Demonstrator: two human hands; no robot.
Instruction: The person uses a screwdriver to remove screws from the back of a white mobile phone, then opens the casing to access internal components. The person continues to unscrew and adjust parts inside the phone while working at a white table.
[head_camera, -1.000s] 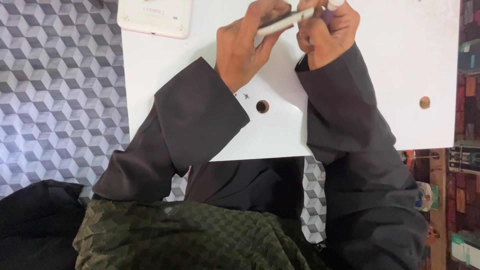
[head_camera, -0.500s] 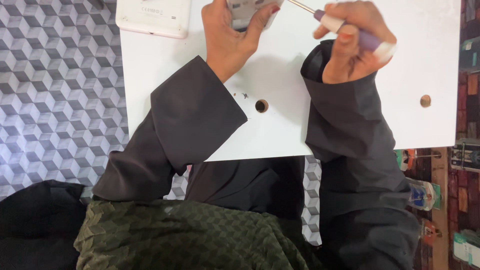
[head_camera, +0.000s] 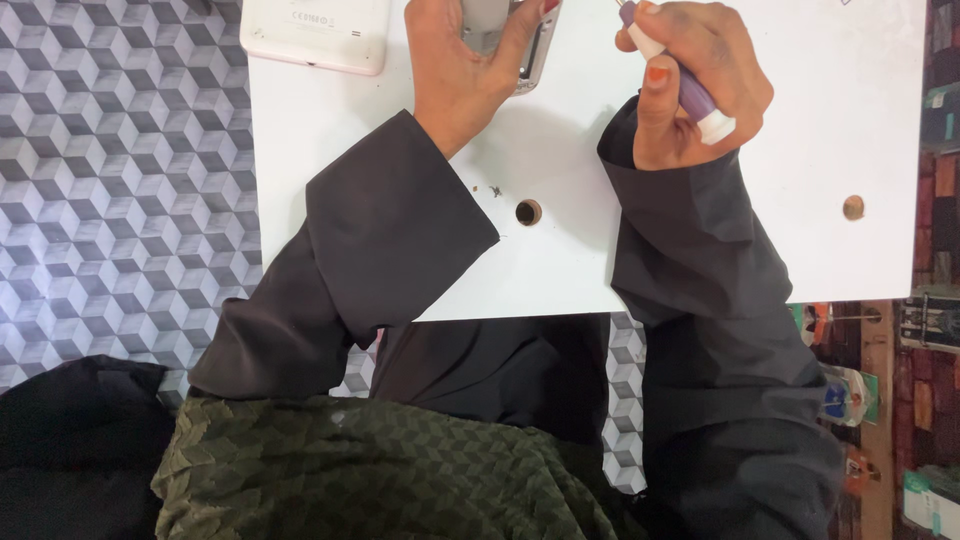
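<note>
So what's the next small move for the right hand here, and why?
Probably bring the screwdriver tip back left to the grey device. The right hand grips the purple handle clear of the device, its tip cut off at the top edge, while the left hand pins the device on the white table. Which spot it should meet can't be told.

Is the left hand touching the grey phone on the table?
Touching. The head view shows the left hand wrapped over the grey phone, thumb pressed along its edge, on the white table.
</note>
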